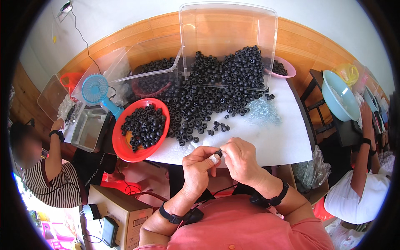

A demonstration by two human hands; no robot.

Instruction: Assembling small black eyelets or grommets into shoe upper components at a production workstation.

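Both hands meet just above the near edge of the white tabletop. My left hand [197,168] is closed on a small black ring-shaped part [218,153], with white tape wrapped round a fingertip. Against that same part, the fingers of my right hand [239,160] are pinched; whether they hold something tiny too is hidden. Beyond them spreads a large heap of black ring-shaped parts [208,98], some lying loose nearby. A red bowl [166,137] full of such parts stands to the left. Small clear pieces [263,112] lie in a pile right of the heap.
A clear plastic bin [229,16] lies tipped behind the heap. A blue fan [95,88] and a metal tray [87,129] stand at left. Co-workers sit on both sides; a light blue basin [339,98] is at right. A cardboard box [121,212] sits low at left.
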